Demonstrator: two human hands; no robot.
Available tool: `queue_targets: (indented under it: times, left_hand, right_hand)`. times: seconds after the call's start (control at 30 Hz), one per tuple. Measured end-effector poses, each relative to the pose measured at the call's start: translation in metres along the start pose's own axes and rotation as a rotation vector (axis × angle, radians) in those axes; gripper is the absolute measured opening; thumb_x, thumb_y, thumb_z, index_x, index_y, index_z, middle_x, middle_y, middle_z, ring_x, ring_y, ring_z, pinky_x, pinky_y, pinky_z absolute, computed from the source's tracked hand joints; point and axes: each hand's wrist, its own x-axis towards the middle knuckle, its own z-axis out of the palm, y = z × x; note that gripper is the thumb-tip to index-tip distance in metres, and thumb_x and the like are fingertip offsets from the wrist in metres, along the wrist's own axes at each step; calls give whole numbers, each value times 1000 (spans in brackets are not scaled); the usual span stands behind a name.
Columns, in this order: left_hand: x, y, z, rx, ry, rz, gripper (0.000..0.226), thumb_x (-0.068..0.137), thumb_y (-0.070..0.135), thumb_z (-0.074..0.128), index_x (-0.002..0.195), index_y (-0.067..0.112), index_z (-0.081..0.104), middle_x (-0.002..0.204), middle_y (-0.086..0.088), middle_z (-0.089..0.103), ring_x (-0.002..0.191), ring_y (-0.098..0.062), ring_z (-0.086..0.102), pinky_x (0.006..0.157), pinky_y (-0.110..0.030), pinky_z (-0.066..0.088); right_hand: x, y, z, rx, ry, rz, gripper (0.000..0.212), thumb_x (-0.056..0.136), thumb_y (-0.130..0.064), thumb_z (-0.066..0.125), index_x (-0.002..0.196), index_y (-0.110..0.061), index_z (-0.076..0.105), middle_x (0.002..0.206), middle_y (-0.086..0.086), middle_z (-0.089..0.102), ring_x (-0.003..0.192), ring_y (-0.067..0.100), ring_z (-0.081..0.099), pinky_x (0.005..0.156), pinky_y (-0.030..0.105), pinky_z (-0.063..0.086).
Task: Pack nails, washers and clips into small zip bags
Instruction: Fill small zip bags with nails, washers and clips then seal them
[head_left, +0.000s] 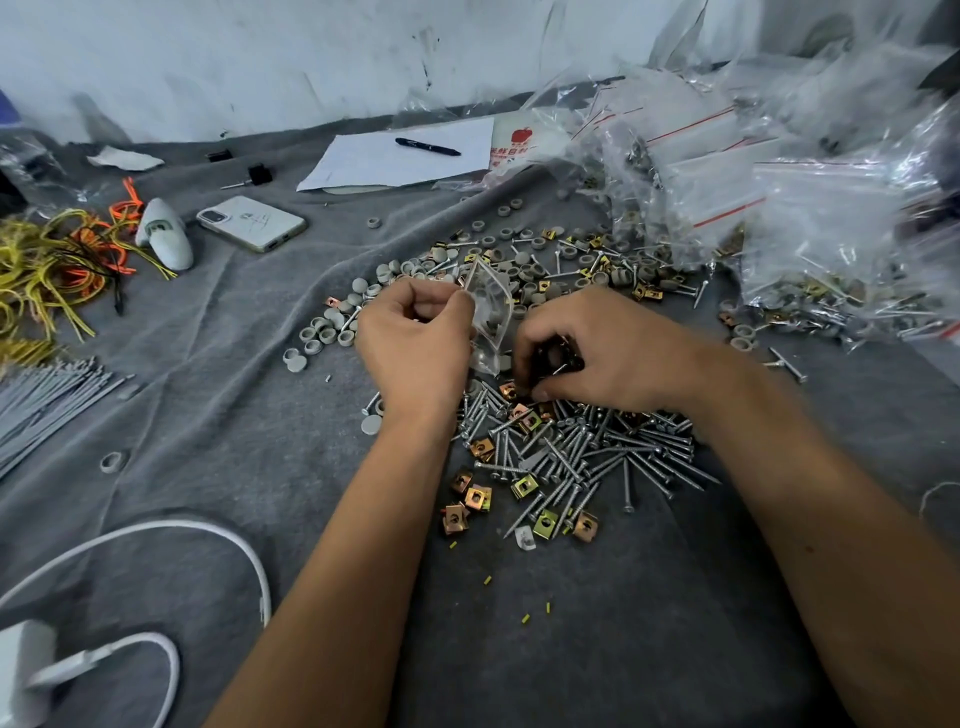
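Grip: left hand pinches the mouth of a small clear zip bag between thumb and curled fingers, holding it upright just above the grey cloth. Right hand is curled round a bunch of dark clips and at least one nail, fingertips down in the nails heap, just beside the bag's lower edge.

Bag contents: a few grey round pieces visible through the film; exact count cannot be read.

Step in hand, as judged: gathering a portion of clips and nails to drop into the bag. To do it well, keep the bag mouth spread wide and tilted toward the right hand, feed nails head-first so points do not pierce the film, and check nothing catches in the zip track.

Materials: nails are slim, bright steel, round-headed, lying criss-crossed. Clips are small folded squares, brassy yellow with a centre hole, sharp-cornered. Washers are dull grey cups and discs, probably plastic or rubber, scattered beyond the hands. Cloth is soft, wrinkled, so parts do not roll.

Outward: filled bags with red zip lines piled at right.
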Motion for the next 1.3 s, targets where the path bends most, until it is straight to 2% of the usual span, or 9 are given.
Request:
queue_targets:
  times: [0.17, 0.27, 0.4, 0.53, 0.6, 0.8, 1.0, 1.2, 1.3]
  left_hand:
    - [0, -1, 0, 8, -9, 16, 10, 81, 2, 71, 76, 11, 73, 59, 1, 66, 51, -8, 60, 53, -25, 47]
    - [0, -1, 0, 11, -6, 15, 13, 82, 1, 70, 75, 12, 72, 58, 3, 65, 51, -8, 59, 52, -24, 47]
    - [-1, -1, 1, 27, -29, 19, 11, 82, 2, 71, 77, 11, 73, 62, -2, 68, 54, -12, 61, 54, -27, 49]
    - [-4, 0, 2, 83, -89, 81, 10, 82, 5, 72, 78, 13, 74, 67, -11, 71, 59, -28, 67, 56, -36, 54]
    - [-6, 0, 2, 109, -138, 122, 11, 81, 5, 72, 78, 15, 74, 68, -14, 71, 64, -37, 69, 55, -38, 55]
    - [-7, 2, 1, 89, -169, 117, 10, 80, 6, 72, 77, 16, 75, 60, -3, 68, 59, -30, 69, 54, -38, 55]
    - [-7, 4, 1, 69, -143, 97, 11, 81, 4, 71, 77, 14, 74, 56, 2, 65, 50, -14, 61, 49, -30, 51]
    - [-4, 3, 0, 46, -117, 68, 10, 84, 2, 71, 80, 11, 74, 57, 1, 65, 50, -12, 62, 52, -31, 53]
    - [-3, 3, -1, 33, -101, 58, 10, 83, 2, 72, 79, 11, 74, 58, 0, 66, 51, -13, 62, 54, -33, 53]
  right_hand:
    - [5, 1, 6, -162, -11, -12, 20, 85, -27, 82, 104, -25, 74, 104, -11, 65, 97, 11, 60, 87, 30, 47]
    - [6, 1, 7, -173, 34, 0, 19, 87, -27, 80, 103, -24, 69, 100, -13, 61, 92, 6, 58, 81, 22, 44]
    - [3, 1, 3, 15, 271, 63, 16, 87, -20, 80, 94, -26, 67, 87, -20, 64, 80, -7, 61, 69, 8, 44]
    - [1, -2, 0, 174, 566, 10, 13, 86, -15, 81, 94, -17, 70, 86, -13, 70, 80, 3, 67, 71, 12, 53]
    - [1, -4, 0, 244, 557, -42, 12, 89, -11, 77, 97, -14, 68, 88, -11, 72, 80, 3, 70, 74, 17, 55]
    - [1, 2, 8, 165, 387, 1, 13, 94, -7, 71, 101, -15, 63, 85, -8, 75, 65, -12, 65, 61, 7, 47]
    - [2, 4, 8, 103, 418, 48, 19, 88, -17, 80, 105, -22, 73, 89, -7, 78, 82, 3, 73, 80, 36, 61]
    - [3, 1, 4, 118, 531, 39, 14, 86, -7, 80, 98, -14, 78, 89, -8, 75, 84, -2, 71, 80, 17, 59]
    - [2, -1, 1, 140, 651, 51, 11, 88, -9, 78, 99, -12, 77, 89, -3, 75, 83, 6, 71, 78, 25, 61]
